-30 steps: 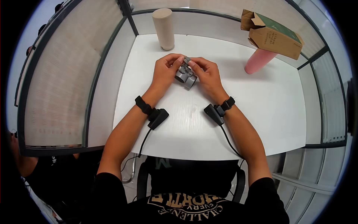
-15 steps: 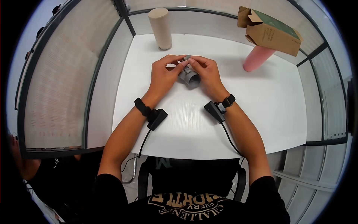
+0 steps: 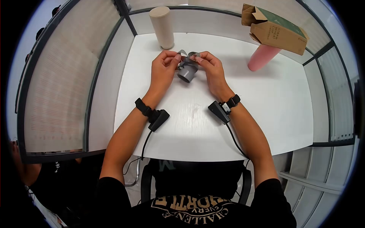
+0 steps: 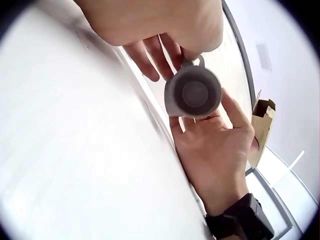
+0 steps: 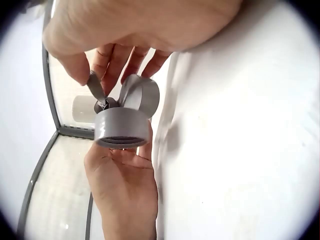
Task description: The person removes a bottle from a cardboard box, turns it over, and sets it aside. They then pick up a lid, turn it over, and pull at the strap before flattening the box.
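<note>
Working from the beige cylinder (image 3: 162, 29), I find the gray cap (image 3: 187, 73) on its near side, a little to its right, raised between both hands. The cap's axis tilts: its open mouth faces back toward the person and slightly leftward, its other end points at the fingertips. I judge the left hand (image 3: 161, 74) the nearer one, its fingers right beside the cap's wall; the right hand (image 3: 215, 74) sits farther right of the cylinder. Neither hand is spread wide. The right thumb and fingers pinch a gray flap (image 5: 93, 86) standing off the cap, beside a curved gray band (image 5: 146, 95). The left appears to pinch the part's other side, though I can't make out its thumb contact from its own wrist view.
</note>
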Demonstrator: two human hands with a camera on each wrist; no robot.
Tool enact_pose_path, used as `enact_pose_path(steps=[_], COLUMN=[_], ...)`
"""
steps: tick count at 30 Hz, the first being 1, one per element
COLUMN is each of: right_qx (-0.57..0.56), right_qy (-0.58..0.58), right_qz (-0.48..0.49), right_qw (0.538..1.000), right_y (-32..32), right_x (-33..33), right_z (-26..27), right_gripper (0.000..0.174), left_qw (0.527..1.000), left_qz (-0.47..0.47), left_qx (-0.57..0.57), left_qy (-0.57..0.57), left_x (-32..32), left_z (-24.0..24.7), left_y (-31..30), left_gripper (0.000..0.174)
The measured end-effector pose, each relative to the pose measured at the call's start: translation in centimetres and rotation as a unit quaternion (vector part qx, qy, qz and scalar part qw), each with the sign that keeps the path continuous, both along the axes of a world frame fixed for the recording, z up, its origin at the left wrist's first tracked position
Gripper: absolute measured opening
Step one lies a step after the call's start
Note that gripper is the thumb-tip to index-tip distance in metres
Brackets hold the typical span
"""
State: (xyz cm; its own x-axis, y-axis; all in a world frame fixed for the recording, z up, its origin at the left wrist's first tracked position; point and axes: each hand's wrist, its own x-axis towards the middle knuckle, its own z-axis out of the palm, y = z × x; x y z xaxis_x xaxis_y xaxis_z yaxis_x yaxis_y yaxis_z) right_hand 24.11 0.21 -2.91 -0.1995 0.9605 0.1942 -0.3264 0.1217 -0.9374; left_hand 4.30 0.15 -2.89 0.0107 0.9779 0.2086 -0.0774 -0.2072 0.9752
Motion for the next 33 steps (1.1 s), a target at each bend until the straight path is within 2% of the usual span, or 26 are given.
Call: enact_pose_path(steps=[5,8,11,15,18,20,24,29,33], right_qx=[0.022,0.022,0.004,-0.02,-0.044,-0.016,0.004,-0.025,-0.041], right_qy=[-0.04,-0.057,-0.054,-0.063,-0.038,-0.035,0.007,0.098,0.109], right_qz=[-0.021,-0.019,-0.024,-0.013,0.005,0.001,-0.032,0.042,0.035], right_qw=[0.999,0.998,0.998,0.998,0.998,0.999,0.999,0.994,0.993], right_y=[0.1,0.1,-0.2,-0.4,-0.6,0.5,0.3,-0.5,-0.4], right_x=[-0.2,-0.1,-0.5,-0.4,-0.4,0.0,0.1,0.0,-0.2], right_z=[-0.3,0.0,0.3,0.8,0.8,-0.8,-0.6,0.6,0.2], right_gripper=[0.03,0.032,0.033,0.031,0.029,0.028,0.026,0.024,0.024], left_qw=[0.998,0.995,0.999,0.996,0.994,0.991,0.993,0.99,0.989], left_qz=[-0.005,0.022,-0.015,-0.065,-0.098,-0.132,-0.113,-0.136,-0.127], left_qx=[0.002,0.07,0.043,0.02,0.011,0.0,-0.012,-0.042,-0.04], left_qy=[0.063,0.064,-0.025,-0.054,-0.039,-0.022,-0.02,0.007,-0.064], left_x=[0.2,0.2,0.7,0.5,0.5,0.0,0.2,-0.2,-0.3], left_z=[0.6,-0.1,0.4,0.0,0.0,-0.9,-0.2,0.2,0.2], left_y=[-0.4,0.0,-0.6,-0.3,-0.2,0.4,-0.3,-0.2,0.0], left_gripper=[0.02,0.02,0.019,0.017,0.018,0.019,0.018,0.018,0.018])
